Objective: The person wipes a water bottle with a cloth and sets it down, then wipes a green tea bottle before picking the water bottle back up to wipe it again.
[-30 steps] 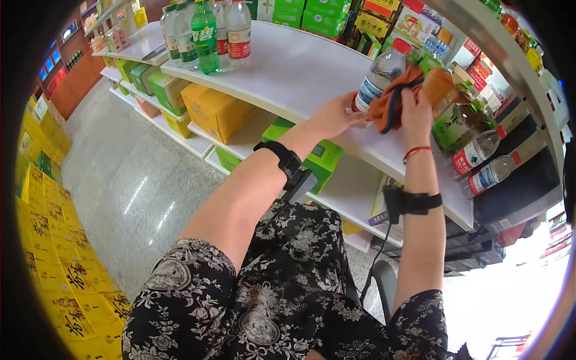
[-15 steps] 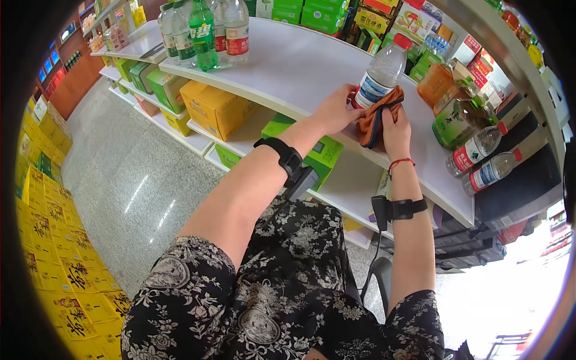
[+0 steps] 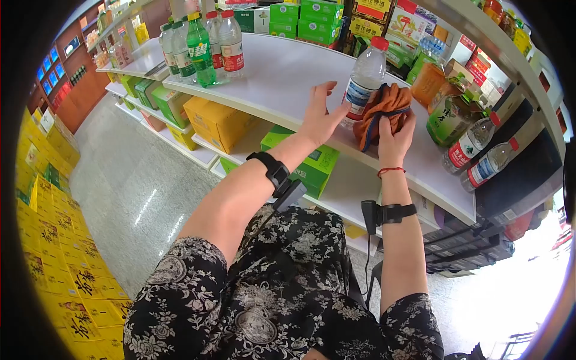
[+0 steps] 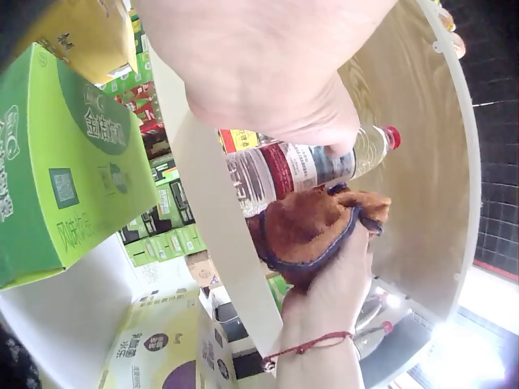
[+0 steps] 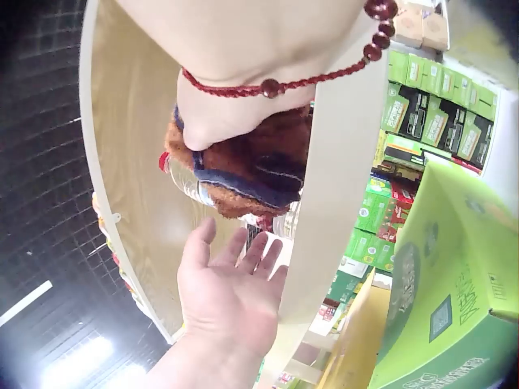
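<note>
A clear bottle [image 3: 363, 84] with a red cap and a blue, white and red label stands upright on the white shelf [image 3: 282, 72]. Beside its left side is my left hand [image 3: 321, 119], fingers spread and not wrapped round it; the thumb reaches toward the label. My right hand [image 3: 396, 139] holds a crumpled orange cloth [image 3: 387, 108] with dark blue edging against the bottle's lower right side. From the right wrist view, the left palm [image 5: 231, 300] faces up below the cloth [image 5: 251, 174]. The cloth covers part of the bottle [image 4: 308, 166] in the left wrist view.
Several bottles, among them a green one [image 3: 201, 51], stand at the shelf's left. On the right are an orange drink bottle [image 3: 427, 83], a green-labelled container [image 3: 450, 120] and two red-capped bottles. Boxes sit below, including a yellow one [image 3: 219, 123].
My left hand has let go of the bottle and moved slightly left, its fingers spreading. The bottle now stands more upright. The right hand and cloth have shifted, still beside the bottle.
</note>
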A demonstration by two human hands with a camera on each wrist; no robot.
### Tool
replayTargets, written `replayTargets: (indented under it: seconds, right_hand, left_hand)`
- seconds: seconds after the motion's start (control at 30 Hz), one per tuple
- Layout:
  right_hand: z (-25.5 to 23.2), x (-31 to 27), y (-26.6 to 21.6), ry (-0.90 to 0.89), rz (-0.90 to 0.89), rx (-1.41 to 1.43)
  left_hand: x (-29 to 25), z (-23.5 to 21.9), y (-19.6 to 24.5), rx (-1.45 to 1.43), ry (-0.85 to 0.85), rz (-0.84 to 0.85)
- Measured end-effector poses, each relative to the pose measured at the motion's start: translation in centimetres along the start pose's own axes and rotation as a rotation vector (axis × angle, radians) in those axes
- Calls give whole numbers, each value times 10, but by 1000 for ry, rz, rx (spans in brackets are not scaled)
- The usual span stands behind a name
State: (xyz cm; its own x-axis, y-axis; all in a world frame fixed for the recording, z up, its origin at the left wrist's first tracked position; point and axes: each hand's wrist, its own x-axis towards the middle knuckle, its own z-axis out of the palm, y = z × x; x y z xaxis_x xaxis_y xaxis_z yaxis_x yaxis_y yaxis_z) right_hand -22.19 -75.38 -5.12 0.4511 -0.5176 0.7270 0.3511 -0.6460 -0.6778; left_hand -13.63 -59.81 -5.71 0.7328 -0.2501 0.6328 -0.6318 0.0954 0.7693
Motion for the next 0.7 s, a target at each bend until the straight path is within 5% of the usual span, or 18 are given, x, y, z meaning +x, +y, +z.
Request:
replayTargets:
  seconds: [0.1, 0.2, 0.3, 0.47, 0.53, 0.7]
  right_hand:
    - [-2, -5, 10, 7, -57, 148]
    - [-6, -8, 14, -12, -143, 231]
    - [-6, -10, 14, -96, -337, 335]
    - [-10, -13, 5, -255, -325, 305]
    - [-11, -9, 6, -358, -531, 186]
    - [-17, -10, -2, -549, -477, 190]
  left_hand:
    - [-15, -1, 15, 232, -18, 209]
    - [-38, 17, 28, 100, -95, 150]
    - [-52, 32, 36, -509, -245, -107]
    - [-52, 32, 54, -700, -289, -123]
    - [-50, 31, 54, -736, -281, -156]
    - [-45, 21, 55, -734, -171, -258]
